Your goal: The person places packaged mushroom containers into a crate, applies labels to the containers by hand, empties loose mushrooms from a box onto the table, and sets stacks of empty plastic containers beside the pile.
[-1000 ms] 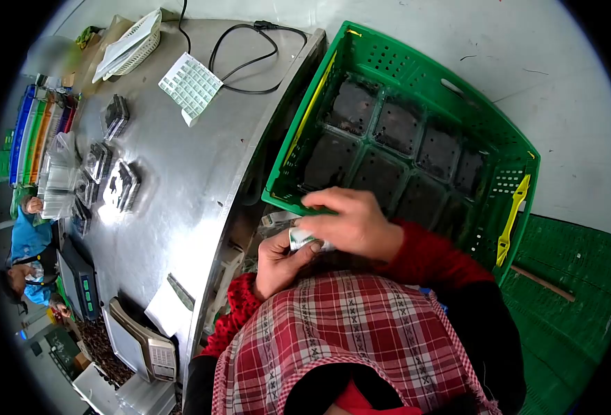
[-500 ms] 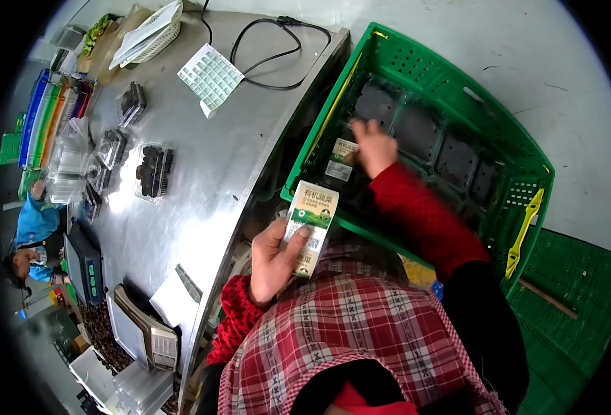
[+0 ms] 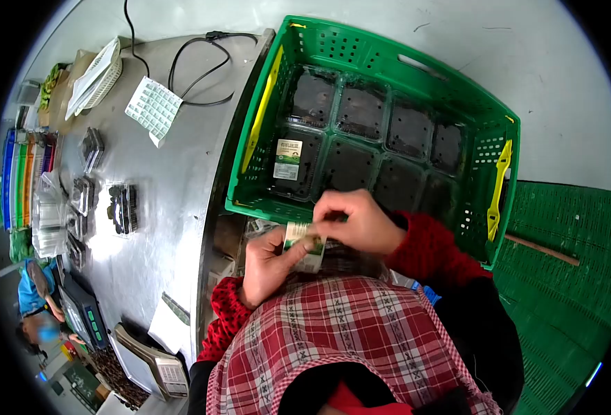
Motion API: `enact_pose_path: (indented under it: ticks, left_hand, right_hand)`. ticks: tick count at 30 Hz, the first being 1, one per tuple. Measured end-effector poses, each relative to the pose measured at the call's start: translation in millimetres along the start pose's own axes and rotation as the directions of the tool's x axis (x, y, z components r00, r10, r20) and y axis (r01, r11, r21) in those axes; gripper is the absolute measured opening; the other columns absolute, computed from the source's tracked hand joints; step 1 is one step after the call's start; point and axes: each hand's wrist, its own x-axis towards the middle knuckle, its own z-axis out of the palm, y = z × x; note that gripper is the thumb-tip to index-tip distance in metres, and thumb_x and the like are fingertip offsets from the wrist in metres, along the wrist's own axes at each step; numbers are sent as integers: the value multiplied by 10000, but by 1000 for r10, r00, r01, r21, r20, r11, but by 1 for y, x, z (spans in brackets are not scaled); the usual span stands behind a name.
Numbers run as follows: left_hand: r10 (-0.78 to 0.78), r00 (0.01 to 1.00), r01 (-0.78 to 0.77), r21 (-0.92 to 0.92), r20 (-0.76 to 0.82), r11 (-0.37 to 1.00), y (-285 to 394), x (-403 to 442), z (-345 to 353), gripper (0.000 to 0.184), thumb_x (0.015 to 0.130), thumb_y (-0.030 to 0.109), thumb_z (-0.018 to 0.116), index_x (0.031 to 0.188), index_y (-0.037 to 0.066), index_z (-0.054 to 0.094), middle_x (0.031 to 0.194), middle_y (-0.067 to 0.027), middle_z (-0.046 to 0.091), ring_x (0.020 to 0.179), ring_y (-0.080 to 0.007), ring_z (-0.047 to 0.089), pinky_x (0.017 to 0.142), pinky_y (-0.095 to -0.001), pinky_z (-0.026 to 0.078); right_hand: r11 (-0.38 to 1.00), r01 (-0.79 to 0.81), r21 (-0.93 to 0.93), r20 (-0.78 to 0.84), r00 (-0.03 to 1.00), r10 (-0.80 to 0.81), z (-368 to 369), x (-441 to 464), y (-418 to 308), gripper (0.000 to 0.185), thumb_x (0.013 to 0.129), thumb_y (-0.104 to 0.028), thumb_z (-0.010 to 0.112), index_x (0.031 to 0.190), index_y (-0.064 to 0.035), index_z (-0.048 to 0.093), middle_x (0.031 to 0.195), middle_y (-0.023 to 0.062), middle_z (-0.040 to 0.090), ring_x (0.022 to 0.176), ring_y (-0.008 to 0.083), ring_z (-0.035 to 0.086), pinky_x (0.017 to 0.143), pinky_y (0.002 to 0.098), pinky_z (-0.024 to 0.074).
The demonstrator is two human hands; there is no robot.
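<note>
My left hand (image 3: 264, 268) grips a strip of printed labels (image 3: 311, 261), thumb on top, in front of the plaid apron. At the strip's upper right edge, the fingertips of my right hand (image 3: 364, 223) are pinched together on it. Just beyond both hands stands a green crate (image 3: 246, 202) holding two rows of clear plastic boxes (image 3: 363, 107) with dark contents. The near left box (image 3: 308, 146) bears a white and green label (image 3: 289, 160) on its lid. My right hand and sleeve overlap the crate's near edge.
On the steel table (image 3: 160, 228) at left are several clear boxes (image 3: 121, 209), a sticker sheet (image 3: 153, 107), a black cable (image 3: 174, 69), a basket with papers (image 3: 98, 86) and two scales (image 3: 150, 360). A person in blue (image 3: 34, 287) is at the table's far side. Green slatted flooring (image 3: 561, 228) lies right.
My right hand has come back from the labelled box in the crate to the label strip in my left hand. The camera view has shifted, showing more of the crate's boxes.
</note>
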Motion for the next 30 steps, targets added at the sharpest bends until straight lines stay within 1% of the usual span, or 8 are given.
enact_pose_path:
  ticks: [3, 5, 7, 13, 19, 23, 28, 30]
  left_hand:
    - [-35, 997, 34, 18, 69, 999, -43, -14, 5, 138, 849, 32, 714, 979, -14, 700, 853, -52, 694, 756, -91, 615, 683, -244, 495]
    - [229, 972, -235, 298, 55, 925, -13, -2, 9, 153, 817, -25, 701, 969, -11, 693, 849, -81, 661, 767, -161, 628, 683, -267, 490]
    - [345, 938, -340, 270, 29, 901, -5, 8, 11, 206, 807, -57, 669, 1008, -15, 676, 898, -107, 626, 752, -212, 616, 674, -294, 487]
    - [392, 917, -392, 381, 81, 838, 5, 11, 16, 153, 823, -47, 658, 974, -24, 649, 899, -106, 623, 714, -227, 604, 623, -305, 475]
    - [46, 993, -17, 262, -106, 965, -16, 1, 26, 95, 844, 62, 712, 886, -16, 678, 693, -74, 651, 610, -110, 582, 562, -287, 472]
    - [-122, 992, 115, 132, 41, 984, -34, -19, 31, 202, 889, 131, 699, 1029, -14, 709, 804, -67, 720, 718, -56, 634, 614, -242, 515]
    - [-66, 997, 69, 79, -38, 994, -20, -19, 31, 200, 942, 152, 648, 1040, -18, 688, 756, -31, 685, 667, -31, 557, 580, -226, 479]
    - [-52, 996, 59, 87, -75, 994, -20, -16, 28, 180, 945, 146, 645, 1027, -10, 680, 729, -31, 661, 646, -39, 527, 565, -235, 459]
  right_hand:
    - [975, -188, 118, -67, 978, 197, -48, 17, -8, 181, 794, -66, 759, 865, 7, 610, 728, 51, 596, 688, 74, 576, 633, 243, 481]
    - [980, -150, 132, -23, 988, 154, -44, 13, -7, 215, 809, -81, 749, 957, 23, 632, 789, 65, 632, 713, 96, 600, 658, 254, 498]
    - [988, 93, -126, 166, 983, -71, -18, 6, -1, 254, 825, -78, 728, 1050, 15, 655, 859, 77, 665, 737, 122, 625, 671, 275, 509]
    - [996, -87, 23, 69, 994, 85, -13, -8, -4, 159, 815, -65, 725, 962, -5, 710, 861, 96, 695, 720, 125, 638, 640, 260, 499]
    - [983, 113, -144, -28, 993, -119, -18, -18, -11, 82, 821, -48, 714, 892, -7, 710, 819, 89, 703, 705, 125, 652, 644, 263, 514]
    - [999, -52, -13, -381, 924, 43, -98, 20, 16, 135, 831, -62, 718, 944, 0, 677, 831, 57, 702, 760, 85, 625, 695, 266, 508]
    - [804, -185, -566, -194, 977, 88, -80, 6, 139, 319, 749, -207, 794, 990, -70, 636, 909, 178, 675, 851, 355, 664, 731, 438, 521]
    - [463, -269, -844, -213, 962, 171, -74, 3, 140, 507, 733, -242, 809, 1162, -84, 593, 1026, 190, 660, 887, 358, 662, 741, 450, 521]
